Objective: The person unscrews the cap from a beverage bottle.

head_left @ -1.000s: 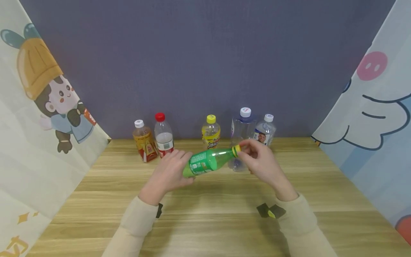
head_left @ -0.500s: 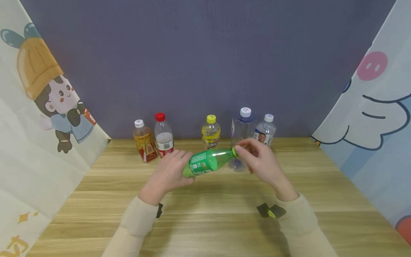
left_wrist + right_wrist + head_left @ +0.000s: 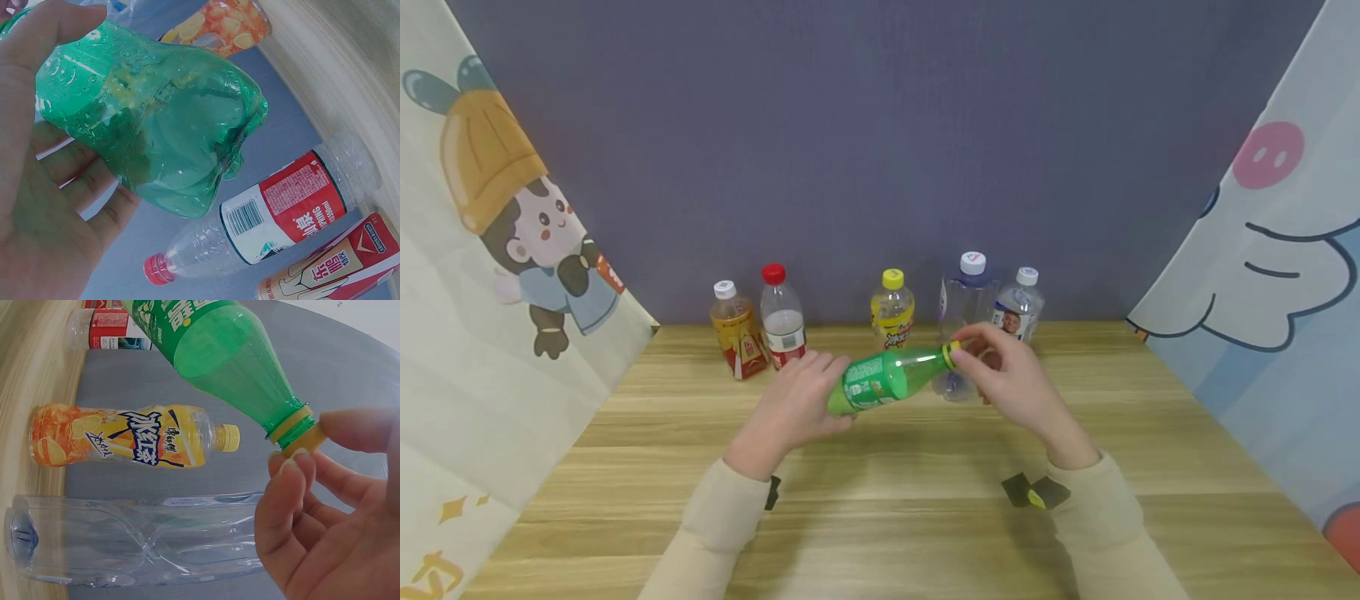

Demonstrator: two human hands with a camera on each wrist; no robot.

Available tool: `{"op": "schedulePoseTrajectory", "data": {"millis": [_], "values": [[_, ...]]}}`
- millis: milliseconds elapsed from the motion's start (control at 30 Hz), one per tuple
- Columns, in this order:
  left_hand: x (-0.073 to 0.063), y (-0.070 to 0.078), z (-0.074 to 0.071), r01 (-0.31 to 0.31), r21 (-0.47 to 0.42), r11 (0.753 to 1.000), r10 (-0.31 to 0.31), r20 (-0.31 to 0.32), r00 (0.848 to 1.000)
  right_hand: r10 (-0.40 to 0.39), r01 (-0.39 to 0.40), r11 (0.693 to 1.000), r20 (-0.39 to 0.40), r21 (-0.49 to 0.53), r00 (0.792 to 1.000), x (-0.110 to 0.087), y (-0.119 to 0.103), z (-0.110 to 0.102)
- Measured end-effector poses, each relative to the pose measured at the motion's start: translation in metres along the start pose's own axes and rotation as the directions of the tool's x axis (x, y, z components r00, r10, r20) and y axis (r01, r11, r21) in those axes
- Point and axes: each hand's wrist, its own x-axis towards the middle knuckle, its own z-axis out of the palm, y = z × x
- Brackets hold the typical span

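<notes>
Now right hand (image 3: 1015, 375) has shifted its pinch on yellow cap (image 3: 306, 439).
Left hand (image 3: 797, 396) grips tilted green bottle (image 3: 883, 379); cap stands clear of its ring (image 3: 290, 423), so likely loosened.

The table (image 3: 880, 542) — seemingly wooden — bears five upright bottles (image 3: 741, 340).

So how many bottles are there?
6. The left hand holds the green bottle, the right hand its yellow cap. On the table, left to right: amber bottle, red-capped bottle, yellow-labelled bottle, big clear bottle, smaller clear bottle. Others could be hidden.
</notes>
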Motion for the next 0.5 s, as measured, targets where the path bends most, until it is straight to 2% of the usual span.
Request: {"op": "schedulePoseTrajectory", "data": {"millis": [267,500], "values": [[-0.0007,0.0005,0.0012,-0.002,-0.005,1.000,0.002,-0.006,1.000,-0.003,0.003,1.000,0.011,0.016,1.000,-0.0011,0.0003,-0.0013],[-0.0005,-0.0001,0.0010,-0.008,-0.009,1.000,0.008,-0.021,1.000,0.001,-0.001,1.000,-0.015,0.016,1.000,-0.0009,0.0016,-0.0044]]}}
